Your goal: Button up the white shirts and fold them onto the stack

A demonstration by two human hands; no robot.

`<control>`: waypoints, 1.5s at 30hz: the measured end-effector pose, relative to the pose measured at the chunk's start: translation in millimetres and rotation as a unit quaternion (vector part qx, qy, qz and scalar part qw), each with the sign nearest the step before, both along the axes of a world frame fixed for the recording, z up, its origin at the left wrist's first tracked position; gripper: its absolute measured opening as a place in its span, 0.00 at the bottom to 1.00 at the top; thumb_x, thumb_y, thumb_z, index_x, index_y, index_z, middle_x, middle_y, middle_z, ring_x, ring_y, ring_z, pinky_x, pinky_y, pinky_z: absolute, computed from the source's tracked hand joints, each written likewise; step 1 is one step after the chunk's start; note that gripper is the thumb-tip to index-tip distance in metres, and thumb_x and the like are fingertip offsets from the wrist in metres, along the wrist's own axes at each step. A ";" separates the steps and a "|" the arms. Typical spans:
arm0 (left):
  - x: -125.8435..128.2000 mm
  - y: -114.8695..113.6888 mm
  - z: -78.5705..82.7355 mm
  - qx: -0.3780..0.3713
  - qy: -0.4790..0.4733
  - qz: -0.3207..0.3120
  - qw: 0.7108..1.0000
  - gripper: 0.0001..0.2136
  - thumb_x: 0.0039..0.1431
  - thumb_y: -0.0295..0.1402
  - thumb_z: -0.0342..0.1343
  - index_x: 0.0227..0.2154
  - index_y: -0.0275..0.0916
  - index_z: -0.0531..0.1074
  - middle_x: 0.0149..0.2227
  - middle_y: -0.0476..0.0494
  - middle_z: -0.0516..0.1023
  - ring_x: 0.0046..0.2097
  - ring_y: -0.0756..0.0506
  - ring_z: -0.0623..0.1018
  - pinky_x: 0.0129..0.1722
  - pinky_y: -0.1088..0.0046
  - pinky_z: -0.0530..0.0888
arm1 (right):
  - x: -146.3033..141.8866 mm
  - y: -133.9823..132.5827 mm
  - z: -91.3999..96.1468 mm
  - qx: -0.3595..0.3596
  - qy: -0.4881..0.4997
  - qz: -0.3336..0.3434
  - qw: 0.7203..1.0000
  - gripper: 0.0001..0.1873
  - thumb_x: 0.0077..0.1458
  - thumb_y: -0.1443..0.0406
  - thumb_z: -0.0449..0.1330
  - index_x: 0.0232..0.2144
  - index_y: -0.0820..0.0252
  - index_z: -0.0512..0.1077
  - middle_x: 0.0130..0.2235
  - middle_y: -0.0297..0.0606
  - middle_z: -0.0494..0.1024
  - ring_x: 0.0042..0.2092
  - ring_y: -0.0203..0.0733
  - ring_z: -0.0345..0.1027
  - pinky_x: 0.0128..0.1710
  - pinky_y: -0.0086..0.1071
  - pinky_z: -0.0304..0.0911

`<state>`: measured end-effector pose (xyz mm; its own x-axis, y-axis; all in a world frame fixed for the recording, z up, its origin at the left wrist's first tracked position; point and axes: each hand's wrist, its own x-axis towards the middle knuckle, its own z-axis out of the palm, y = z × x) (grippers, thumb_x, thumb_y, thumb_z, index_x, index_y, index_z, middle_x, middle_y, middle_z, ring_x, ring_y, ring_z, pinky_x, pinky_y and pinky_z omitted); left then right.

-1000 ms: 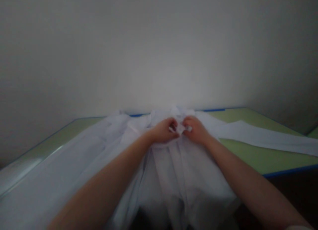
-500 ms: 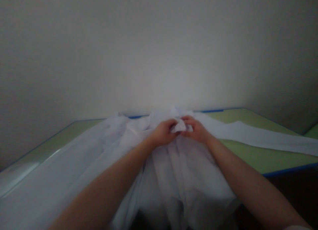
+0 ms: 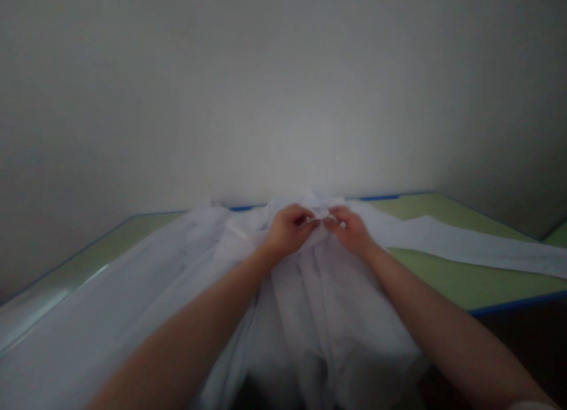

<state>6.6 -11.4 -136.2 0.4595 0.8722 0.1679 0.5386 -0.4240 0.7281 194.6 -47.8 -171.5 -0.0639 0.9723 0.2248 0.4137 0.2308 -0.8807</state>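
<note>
A long-sleeved white garment [image 3: 354,292] lies over the table and hangs down over its near edge. One sleeve stretches out to the right. At the far, upper part of the garment, my left hand [image 3: 290,230] pinches its white fabric between thumb and fingers. Close beside it, my right hand [image 3: 352,230] is closed on the same bit of fabric from the other side. The fingertips of both hands nearly meet. The picture is dim and blurred, so the exact part held, and any small fastening there, cannot be made out.
The green tabletop [image 3: 469,285] has a blue edge strip [image 3: 514,305]. A pale wall [image 3: 283,91] rises directly behind the table. More white cloth [image 3: 119,303] spreads across the left side, near a shiny strip of light on the tabletop. Dark space lies below the front right edge.
Both hands have rotated slightly and drawn the pinched fabric flatter between their fingertips. My left hand has risen a little. The rest of the garment lies as before.
</note>
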 end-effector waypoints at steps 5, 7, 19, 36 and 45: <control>-1.5 -2.4 -1.1 0.039 -0.001 -0.021 0.999 0.08 0.54 0.35 0.53 0.33 0.38 0.73 0.28 0.45 0.71 0.33 0.50 0.70 0.35 0.74 0.67 | -1.0 0.2 6.5 -0.023 0.032 -0.037 0.999 0.11 0.47 0.58 0.60 0.29 0.60 0.73 0.36 0.38 0.74 0.40 0.39 0.66 0.43 0.34 0.60; -2.0 -4.3 -0.7 0.053 -0.001 -0.048 0.997 0.08 0.55 0.33 0.52 0.33 0.38 0.74 0.30 0.44 0.72 0.35 0.49 0.71 0.36 0.75 0.67 | -1.5 0.4 10.5 -0.053 0.060 -0.038 0.996 0.10 0.48 0.58 0.58 0.28 0.60 0.73 0.32 0.36 0.74 0.37 0.38 0.66 0.41 0.32 0.60; -3.8 -8.7 2.0 0.135 0.094 -0.141 0.976 0.13 0.60 0.34 0.45 0.36 0.41 0.76 0.31 0.42 0.73 0.34 0.49 0.71 0.35 0.73 0.66 | 4.1 -1.3 16.1 -0.132 0.109 -0.022 0.985 0.15 0.46 0.55 0.58 0.19 0.62 0.69 0.21 0.31 0.66 0.26 0.33 0.59 0.27 0.26 0.55; -10.9 -3.5 0.4 -0.007 0.287 -0.234 0.929 0.03 0.40 0.28 0.54 0.22 0.40 0.68 0.25 0.45 0.71 0.29 0.45 0.69 0.29 0.71 0.61 | 30.1 7.3 19.9 -0.054 0.032 -0.154 0.986 0.09 0.43 0.65 0.52 0.18 0.61 0.71 0.25 0.37 0.73 0.34 0.41 0.65 0.35 0.32 0.59; -19.6 7.8 13.6 -0.094 0.194 -0.313 0.925 0.07 0.34 0.21 0.52 0.19 0.38 0.65 0.28 0.48 0.71 0.31 0.48 0.69 0.31 0.74 0.64 | 181.6 3.8 12.2 -0.196 -0.089 -0.302 0.929 0.10 0.40 0.60 0.60 0.20 0.63 0.73 0.24 0.40 0.73 0.29 0.40 0.63 0.33 0.35 0.56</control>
